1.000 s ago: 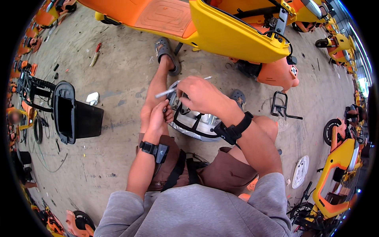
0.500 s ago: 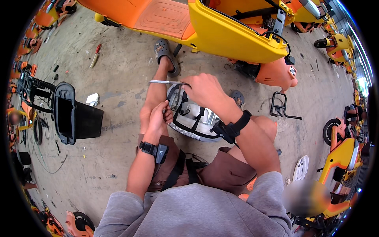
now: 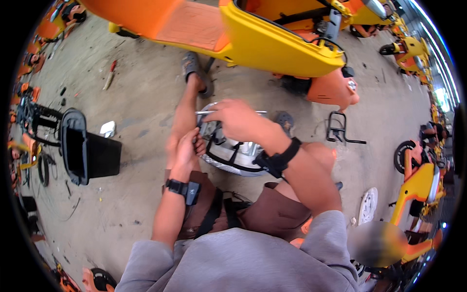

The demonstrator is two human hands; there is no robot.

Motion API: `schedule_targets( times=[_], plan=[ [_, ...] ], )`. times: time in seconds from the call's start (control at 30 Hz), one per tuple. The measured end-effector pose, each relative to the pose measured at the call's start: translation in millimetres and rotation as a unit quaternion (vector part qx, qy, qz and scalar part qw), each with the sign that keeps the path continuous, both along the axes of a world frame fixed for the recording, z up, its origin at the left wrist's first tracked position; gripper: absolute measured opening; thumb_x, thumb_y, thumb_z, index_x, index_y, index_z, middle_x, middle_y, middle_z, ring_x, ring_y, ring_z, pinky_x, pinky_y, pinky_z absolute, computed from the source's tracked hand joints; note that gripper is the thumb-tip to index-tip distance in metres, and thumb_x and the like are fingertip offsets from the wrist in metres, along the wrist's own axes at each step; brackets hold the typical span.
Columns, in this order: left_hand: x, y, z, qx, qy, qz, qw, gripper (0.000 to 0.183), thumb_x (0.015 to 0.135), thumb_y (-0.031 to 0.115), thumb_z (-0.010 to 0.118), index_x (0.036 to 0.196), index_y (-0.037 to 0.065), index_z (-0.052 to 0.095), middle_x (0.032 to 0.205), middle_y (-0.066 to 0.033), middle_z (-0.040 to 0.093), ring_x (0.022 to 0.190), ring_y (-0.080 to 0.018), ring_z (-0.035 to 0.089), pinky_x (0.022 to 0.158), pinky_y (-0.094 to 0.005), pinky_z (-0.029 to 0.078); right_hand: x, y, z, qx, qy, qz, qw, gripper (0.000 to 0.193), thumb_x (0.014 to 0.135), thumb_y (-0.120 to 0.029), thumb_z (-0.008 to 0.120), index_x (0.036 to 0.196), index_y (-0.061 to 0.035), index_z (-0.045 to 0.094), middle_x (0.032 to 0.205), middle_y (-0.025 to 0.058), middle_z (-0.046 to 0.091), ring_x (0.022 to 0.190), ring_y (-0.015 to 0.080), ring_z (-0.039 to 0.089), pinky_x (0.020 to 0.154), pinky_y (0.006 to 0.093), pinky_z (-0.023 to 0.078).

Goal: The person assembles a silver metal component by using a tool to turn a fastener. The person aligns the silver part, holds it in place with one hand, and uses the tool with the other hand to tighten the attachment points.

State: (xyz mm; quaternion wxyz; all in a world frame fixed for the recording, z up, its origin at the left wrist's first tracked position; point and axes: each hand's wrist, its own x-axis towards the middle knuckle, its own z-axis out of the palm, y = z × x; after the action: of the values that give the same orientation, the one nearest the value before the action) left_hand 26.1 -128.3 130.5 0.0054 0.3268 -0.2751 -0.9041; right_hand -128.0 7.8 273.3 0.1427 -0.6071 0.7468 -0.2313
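My right hand [image 3: 238, 119], smeared by motion, has its fingers on a thin silver metal rod [image 3: 260, 112] that lies crosswise and shows on both sides of the hand. My left hand [image 3: 189, 146] is closed just below and to the left, near the left end of a grey-white shell part [image 3: 233, 168]. What sits inside its fingers is mostly hidden; a small dark end shows. Between my legs rests the shell part, with a black frame and cables across it. Both wrists wear black strapped devices.
Ahead stands a yellow and orange scooter body [image 3: 272, 48]. A black bin-like box [image 3: 104, 153] is at left, with a white piece [image 3: 108, 129] beyond it. A red-handled tool [image 3: 111, 74] lies far left. At right are a black bent-tube bracket [image 3: 336, 129] and a white sole-shaped piece [image 3: 368, 205].
The rod has shifted relative to my right hand; it now sticks out on both sides instead of only the left. My right hand has moved left and lower. The whole view has shifted slightly.
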Motion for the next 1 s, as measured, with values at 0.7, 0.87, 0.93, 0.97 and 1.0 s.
schedule_targets(
  times=[0.7,0.87,0.93,0.97,1.0],
  plan=[
    [-1,-2,-11,-0.038,-0.024,0.013,0.999,0.031,0.097,0.031,0.055,0.073,0.015,0.045,0.056,0.0039,0.033,0.046,-0.0104,0.030,0.042,-0.0249,0.022,-8,5,14,-0.018,-0.010,-0.201,0.979,0.024,0.075,-0.022,0.060,0.072,-0.0016,0.072,0.073,0.0186,0.068,0.076,0.0383,0.067,0.070,0.0477,0.053],
    [-3,0,-8,-0.031,-0.003,0.012,0.999,0.031,0.098,0.030,0.054,0.073,0.014,0.045,0.055,0.0036,0.032,0.046,-0.0105,0.031,0.041,-0.0249,0.022,-11,7,5,-0.066,0.061,-0.098,0.991,0.019,0.074,-0.019,0.059,0.069,-0.0048,0.071,0.072,0.0165,0.067,0.080,0.0374,0.065,0.072,0.0478,0.051],
    [-4,1,-7,-0.033,-0.002,0.013,0.999,0.032,0.099,0.030,0.054,0.073,0.014,0.045,0.054,0.0035,0.032,0.046,-0.0104,0.031,0.041,-0.0248,0.022,-13,7,4,-0.046,0.108,-0.059,0.991,0.018,0.073,-0.018,0.060,0.068,-0.0030,0.069,0.072,0.0153,0.066,0.083,0.0360,0.063,0.071,0.0470,0.050],
    [-4,1,-6,-0.033,-0.001,0.012,0.999,0.032,0.099,0.030,0.054,0.073,0.014,0.045,0.054,0.0035,0.032,0.046,-0.0104,0.031,0.041,-0.0248,0.022,-14,7,6,-0.040,0.079,-0.059,0.994,0.015,0.073,-0.015,0.060,0.070,-0.0021,0.068,0.073,0.0155,0.066,0.083,0.0365,0.063,0.072,0.0470,0.050],
    [-4,1,-6,-0.033,-0.001,0.011,0.999,0.032,0.099,0.030,0.054,0.073,0.014,0.045,0.054,0.0035,0.032,0.046,-0.0103,0.031,0.041,-0.0248,0.022,-15,8,7,-0.033,0.050,-0.060,0.996,0.013,0.072,-0.012,0.061,0.073,-0.0012,0.068,0.075,0.0158,0.066,0.083,0.0370,0.063,0.072,0.0469,0.050]
  ],
)
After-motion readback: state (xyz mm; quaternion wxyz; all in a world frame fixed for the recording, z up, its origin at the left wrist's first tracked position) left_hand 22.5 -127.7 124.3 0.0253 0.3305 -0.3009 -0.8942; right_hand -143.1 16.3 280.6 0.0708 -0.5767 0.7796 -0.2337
